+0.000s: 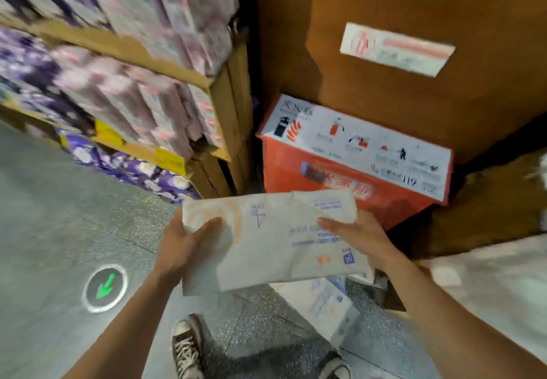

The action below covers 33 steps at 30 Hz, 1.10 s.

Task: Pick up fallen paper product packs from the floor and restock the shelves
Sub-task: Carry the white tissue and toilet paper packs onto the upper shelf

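Note:
A white paper product pack with blue and orange print is held in front of me above the floor. My left hand grips its left end with the thumb on top. Its right end is gripped by my right hand. Below it, another white pack with blue print lies on the grey floor. The wooden shelves at the upper left hold rows of purple and pink packs.
A red box with a white instruction panel stands against a brown wall straight ahead. Purple packs lie under the bottom shelf. A green arrow marker is set in the floor at left. My shoes are below. White goods fill the right.

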### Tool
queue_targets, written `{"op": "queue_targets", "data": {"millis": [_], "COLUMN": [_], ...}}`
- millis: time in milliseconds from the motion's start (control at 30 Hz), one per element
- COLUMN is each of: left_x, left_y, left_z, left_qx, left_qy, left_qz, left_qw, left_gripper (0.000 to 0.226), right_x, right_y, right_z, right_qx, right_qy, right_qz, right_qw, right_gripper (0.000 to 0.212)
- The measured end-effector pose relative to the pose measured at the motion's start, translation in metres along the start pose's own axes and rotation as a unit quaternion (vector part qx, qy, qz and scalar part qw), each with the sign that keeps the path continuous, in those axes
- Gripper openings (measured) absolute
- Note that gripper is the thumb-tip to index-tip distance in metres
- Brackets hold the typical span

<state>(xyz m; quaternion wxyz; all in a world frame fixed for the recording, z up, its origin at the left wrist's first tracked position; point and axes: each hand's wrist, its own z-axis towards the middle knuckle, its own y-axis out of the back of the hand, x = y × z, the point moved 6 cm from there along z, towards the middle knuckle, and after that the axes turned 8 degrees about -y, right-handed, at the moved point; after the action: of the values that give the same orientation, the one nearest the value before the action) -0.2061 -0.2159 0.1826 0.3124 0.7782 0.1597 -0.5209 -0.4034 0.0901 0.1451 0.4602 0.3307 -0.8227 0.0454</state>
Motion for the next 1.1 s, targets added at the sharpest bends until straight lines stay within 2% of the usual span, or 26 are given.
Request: {"op": "queue_targets", "data": {"millis": [100,167,267,400,500,600,700,733,800,900,1000,1100], "left_x": [-0.08,-0.125,-0.184,-0.233,-0.243,-0.243,-0.228,-0.223,-0.212,-0.194,-0.175,-0.154], "left_y": [0.071,0.12,0.19,0.284,0.356,0.431,0.515,0.543,0.595,0.671,0.725,0.788], "left_z": [-0.053,-0.083,-0.126,-0.167,-0.199,-0.237,-0.278,-0.292,-0.314,-0.341,-0.36,-0.381], "left_qx": [-0.021,-0.057,-0.104,-0.162,-0.191,-0.232,-0.288,-0.311,-0.347,-0.402,-0.447,-0.521], "left_qy": [-0.005,-0.019,-0.049,-0.096,-0.12,-0.129,-0.13,-0.125,-0.111,-0.099,-0.082,-0.065], "left_qz": [-0.01,-0.002,-0.001,0.013,0.024,0.043,0.039,0.036,0.034,0.039,0.016,0.016], "left_qw": [1.0,0.998,0.993,0.982,0.974,0.963,0.948,0.941,0.931,0.91,0.89,0.851], "left_gripper": [0.045,0.047,0.038,0.038,0.032,0.028,0.059,0.063,0.055,0.041,0.054,0.075], "right_x": [0.094,0.16,0.245,0.328,0.367,0.394,0.422,0.432,0.452,0.49,0.516,0.547], "right_y": [-0.008,-0.02,-0.044,-0.088,-0.139,-0.214,-0.297,-0.327,-0.385,-0.478,-0.559,-0.664], "right_z": [-0.073,-0.119,-0.183,-0.245,-0.293,-0.332,-0.37,-0.38,-0.396,-0.407,-0.403,-0.408], "right_qx": [0.029,0.049,0.066,0.062,0.071,0.137,0.174,0.196,0.224,0.267,0.306,0.366], "right_qy": [0.033,0.071,0.127,0.186,0.211,0.247,0.281,0.293,0.313,0.322,0.332,0.347], "right_qz": [-0.023,-0.045,-0.063,-0.072,-0.047,-0.077,-0.09,-0.096,-0.102,-0.095,-0.11,-0.138], "right_qw": [0.999,0.995,0.988,0.978,0.974,0.956,0.939,0.931,0.917,0.903,0.885,0.852], "right_gripper": [0.051,0.044,0.04,0.057,0.063,0.051,0.049,0.047,0.04,0.043,0.044,0.046]}}
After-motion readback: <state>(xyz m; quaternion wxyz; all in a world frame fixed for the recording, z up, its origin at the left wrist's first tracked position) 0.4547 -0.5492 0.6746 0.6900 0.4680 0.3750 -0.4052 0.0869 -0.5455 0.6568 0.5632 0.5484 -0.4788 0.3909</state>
